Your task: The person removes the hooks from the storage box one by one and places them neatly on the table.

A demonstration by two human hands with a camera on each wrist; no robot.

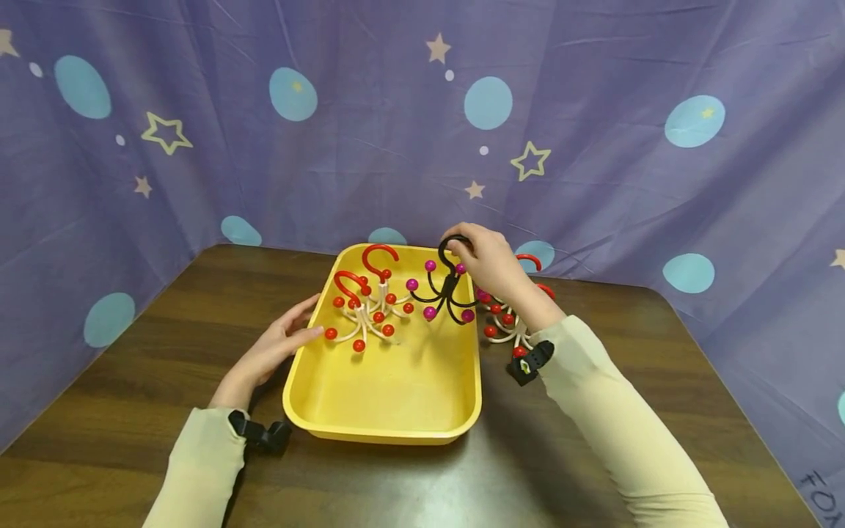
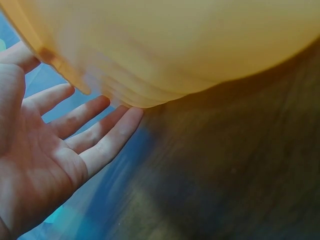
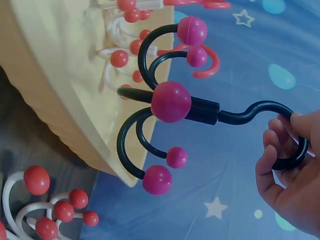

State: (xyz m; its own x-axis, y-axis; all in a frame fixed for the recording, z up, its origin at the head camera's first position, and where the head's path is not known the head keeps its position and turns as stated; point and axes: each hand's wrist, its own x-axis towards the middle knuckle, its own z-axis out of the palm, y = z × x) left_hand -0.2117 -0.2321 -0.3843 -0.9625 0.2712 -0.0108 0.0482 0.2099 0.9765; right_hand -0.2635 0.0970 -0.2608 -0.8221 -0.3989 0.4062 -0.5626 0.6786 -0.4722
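Note:
My right hand [image 1: 491, 257] grips the large top hook of a black multi-arm hook hanger [image 1: 450, 287] with magenta ball tips. In the right wrist view, fingers curl round the hook, and the curved arms hang over the tray's right side. Two white hangers with red hooks and red balls, a nearer one [image 1: 360, 315] and a farther one [image 1: 383, 292], stand in the yellow plastic tray [image 1: 472, 414]. At the tray's left rim is my left hand [image 1: 273, 348], its thumb over the rim and its fingers against the outer wall, as the left wrist view shows.
More white hangers [image 1: 518, 334] with red balls stand on the brown wooden table [image 1: 634, 381], right of the tray and partly hidden by my right forearm. A purple curtain [image 1: 396, 147] with stars and blue spots hangs behind the table.

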